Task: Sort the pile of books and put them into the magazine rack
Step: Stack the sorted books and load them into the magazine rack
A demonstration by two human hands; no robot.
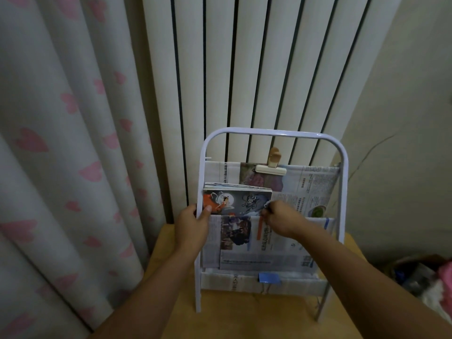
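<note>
A white metal magazine rack [342, 182] lined with newspaper stands on a wooden table. A stack of thin books [238, 200], its front cover showing cartoon figures, sits upright in the rack's upper pocket at the left side. My left hand [193, 223] grips the stack's left edge beside the rack's left post, thumb on the cover. My right hand [278, 217] pinches the stack's lower right corner, fingers curled.
A beige clip [271, 167] is fastened to the newspaper at the top of the rack. A blue tag [269, 277] sits on the lower pocket. The wooden table [244, 314] carries the rack. A heart-patterned curtain hangs left, a radiator behind, and clutter lies at lower right.
</note>
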